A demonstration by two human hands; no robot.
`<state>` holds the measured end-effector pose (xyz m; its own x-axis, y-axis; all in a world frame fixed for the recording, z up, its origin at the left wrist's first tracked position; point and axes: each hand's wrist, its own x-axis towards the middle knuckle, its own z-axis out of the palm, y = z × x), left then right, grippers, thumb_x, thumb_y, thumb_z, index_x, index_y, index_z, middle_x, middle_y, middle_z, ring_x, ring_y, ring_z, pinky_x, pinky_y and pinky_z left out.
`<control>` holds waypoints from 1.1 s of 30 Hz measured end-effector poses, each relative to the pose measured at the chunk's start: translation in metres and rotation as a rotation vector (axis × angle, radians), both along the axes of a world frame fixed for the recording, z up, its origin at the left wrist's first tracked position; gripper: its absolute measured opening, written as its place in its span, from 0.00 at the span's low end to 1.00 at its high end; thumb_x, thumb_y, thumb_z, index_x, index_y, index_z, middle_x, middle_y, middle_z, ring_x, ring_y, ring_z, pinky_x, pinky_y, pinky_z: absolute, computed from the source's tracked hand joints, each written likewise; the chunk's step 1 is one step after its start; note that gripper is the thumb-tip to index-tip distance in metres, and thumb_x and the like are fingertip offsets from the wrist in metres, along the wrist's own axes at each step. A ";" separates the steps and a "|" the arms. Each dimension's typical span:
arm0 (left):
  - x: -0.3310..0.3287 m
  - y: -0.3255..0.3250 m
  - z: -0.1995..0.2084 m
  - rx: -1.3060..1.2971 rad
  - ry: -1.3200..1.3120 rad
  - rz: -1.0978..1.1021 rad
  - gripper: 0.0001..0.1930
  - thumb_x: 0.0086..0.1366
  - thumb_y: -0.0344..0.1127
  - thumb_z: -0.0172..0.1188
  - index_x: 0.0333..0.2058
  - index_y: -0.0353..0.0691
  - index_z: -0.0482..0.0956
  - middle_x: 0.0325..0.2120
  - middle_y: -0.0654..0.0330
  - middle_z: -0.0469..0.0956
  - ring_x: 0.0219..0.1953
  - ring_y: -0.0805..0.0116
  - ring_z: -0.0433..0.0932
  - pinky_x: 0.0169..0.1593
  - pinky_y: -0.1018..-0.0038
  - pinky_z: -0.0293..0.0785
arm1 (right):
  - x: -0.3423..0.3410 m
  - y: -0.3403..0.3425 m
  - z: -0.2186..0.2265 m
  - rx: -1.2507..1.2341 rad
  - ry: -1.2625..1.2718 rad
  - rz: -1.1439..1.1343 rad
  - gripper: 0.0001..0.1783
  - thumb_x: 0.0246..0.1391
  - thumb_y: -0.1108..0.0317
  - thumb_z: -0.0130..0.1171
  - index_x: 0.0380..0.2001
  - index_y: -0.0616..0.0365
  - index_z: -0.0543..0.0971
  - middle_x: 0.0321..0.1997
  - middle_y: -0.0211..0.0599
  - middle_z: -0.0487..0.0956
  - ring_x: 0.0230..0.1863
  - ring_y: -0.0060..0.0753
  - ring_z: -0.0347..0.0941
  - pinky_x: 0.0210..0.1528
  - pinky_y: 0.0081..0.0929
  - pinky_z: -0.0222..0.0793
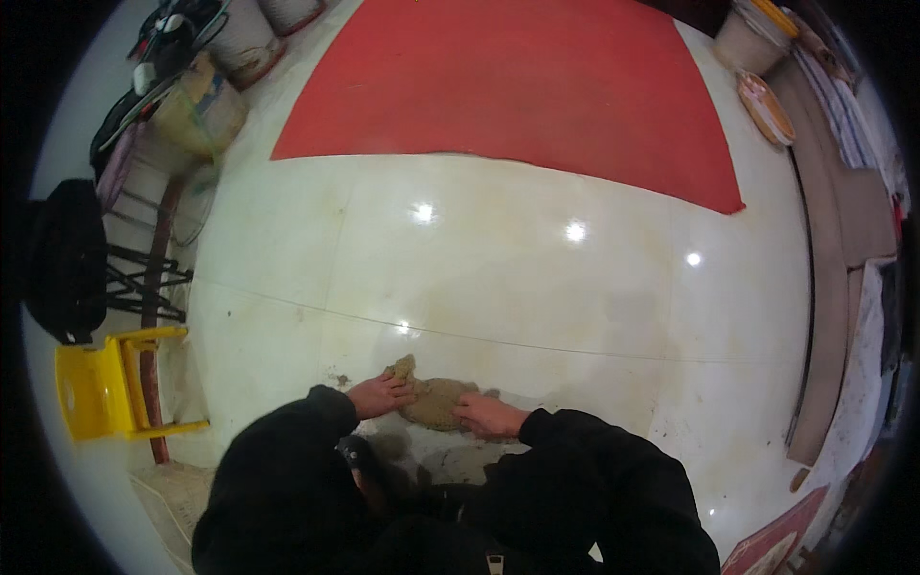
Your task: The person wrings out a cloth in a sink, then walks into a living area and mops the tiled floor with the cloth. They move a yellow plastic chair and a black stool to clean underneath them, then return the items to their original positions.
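A brown, rough-textured rag (436, 401) lies bunched on the pale tiled floor, close in front of me. Its narrow, twisted end points up and left past my left hand (383, 394), whose fingers close over that end. My right hand (487, 416) grips the wider right part, fingers curled onto its edge and the thumb side hidden. Both forearms, in black sleeves, reach in from below. Dark wet smudges and small crumbs of dirt mark the floor around the rag.
A red mat (508, 86) covers the far floor. At left stand a small yellow chair (110, 388), a black folding stool (72, 264) and buckets (201, 105). Along the right runs a brown padded seat (819, 316), with an oval basket (765, 107) and a lidded bucket (752, 38) beyond.
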<state>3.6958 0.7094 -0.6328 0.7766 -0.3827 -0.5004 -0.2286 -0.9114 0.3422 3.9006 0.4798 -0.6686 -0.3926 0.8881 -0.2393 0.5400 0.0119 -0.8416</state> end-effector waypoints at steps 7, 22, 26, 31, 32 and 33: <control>0.100 0.051 0.036 -0.272 -0.356 0.321 0.22 0.55 0.23 0.51 0.51 0.42 0.75 0.47 0.53 0.76 0.54 0.51 0.71 0.59 0.59 0.64 | 0.099 0.023 0.036 0.112 0.055 -0.449 0.20 0.54 0.69 0.56 0.51 0.58 0.74 0.45 0.45 0.73 0.48 0.50 0.69 0.53 0.41 0.65; 0.134 0.117 -0.079 0.005 -0.599 0.524 0.21 0.64 0.34 0.47 0.56 0.53 0.72 0.60 0.51 0.64 0.64 0.51 0.60 0.63 0.59 0.59 | 0.057 0.107 -0.041 0.090 -0.873 -0.635 0.30 0.51 0.71 0.56 0.61 0.49 0.69 0.47 0.51 0.67 0.50 0.56 0.62 0.55 0.49 0.60; 0.030 0.115 -0.048 0.049 -0.489 0.483 0.23 0.60 0.28 0.49 0.55 0.43 0.72 0.61 0.48 0.63 0.64 0.49 0.60 0.64 0.59 0.59 | -0.029 0.110 -0.030 0.176 -0.700 -0.595 0.30 0.47 0.78 0.52 0.57 0.53 0.71 0.48 0.49 0.68 0.48 0.53 0.64 0.52 0.42 0.64; -0.140 0.070 -0.018 0.121 -0.360 0.619 0.22 0.56 0.26 0.52 0.51 0.43 0.75 0.56 0.50 0.68 0.61 0.50 0.64 0.61 0.58 0.63 | -0.150 0.104 -0.021 0.201 -0.318 -0.369 0.28 0.46 0.78 0.51 0.54 0.53 0.75 0.46 0.50 0.70 0.47 0.56 0.67 0.50 0.44 0.67; -0.164 0.061 -0.009 0.153 -0.296 0.633 0.20 0.56 0.26 0.53 0.49 0.44 0.77 0.53 0.50 0.72 0.57 0.50 0.69 0.58 0.59 0.67 | -0.168 0.106 -0.021 0.159 -0.267 -0.275 0.26 0.47 0.77 0.51 0.53 0.52 0.76 0.46 0.51 0.70 0.48 0.56 0.67 0.50 0.44 0.67; -0.179 0.057 -0.003 0.081 -0.231 0.812 0.19 0.57 0.26 0.53 0.47 0.44 0.78 0.49 0.50 0.75 0.53 0.49 0.72 0.55 0.58 0.69 | -0.183 0.113 -0.021 0.063 -0.083 -0.250 0.24 0.49 0.75 0.52 0.52 0.52 0.76 0.46 0.52 0.70 0.49 0.56 0.68 0.51 0.44 0.67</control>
<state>3.5170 0.7666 -0.6361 0.8812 0.3677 -0.2970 0.4508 -0.8428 0.2942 3.7172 0.5925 -0.6893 -0.1403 0.9691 -0.2030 0.5999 -0.0799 -0.7961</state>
